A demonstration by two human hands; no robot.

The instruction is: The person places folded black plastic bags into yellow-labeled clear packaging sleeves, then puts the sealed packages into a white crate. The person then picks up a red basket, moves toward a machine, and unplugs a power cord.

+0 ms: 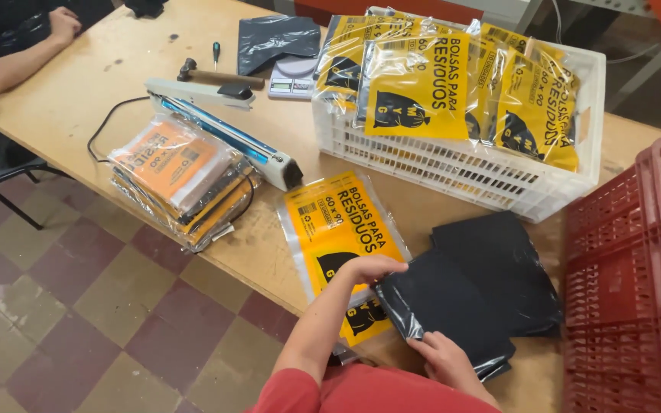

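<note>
Black folded plastic bags point(468, 294) pinched by right hand point(447, 359) at near edge; left hand point(372, 268) grips yellow-printed clear pouch point(338, 229) mouth, touching stack's left.

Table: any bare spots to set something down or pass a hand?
Free: bare wood on the table between the co-worker's arm and the heat sealer; a strip between the white crate and the folded black bags. Crowded: near edge, where both hands work the yellow sleeve, and beside the orange packet stack.
</note>
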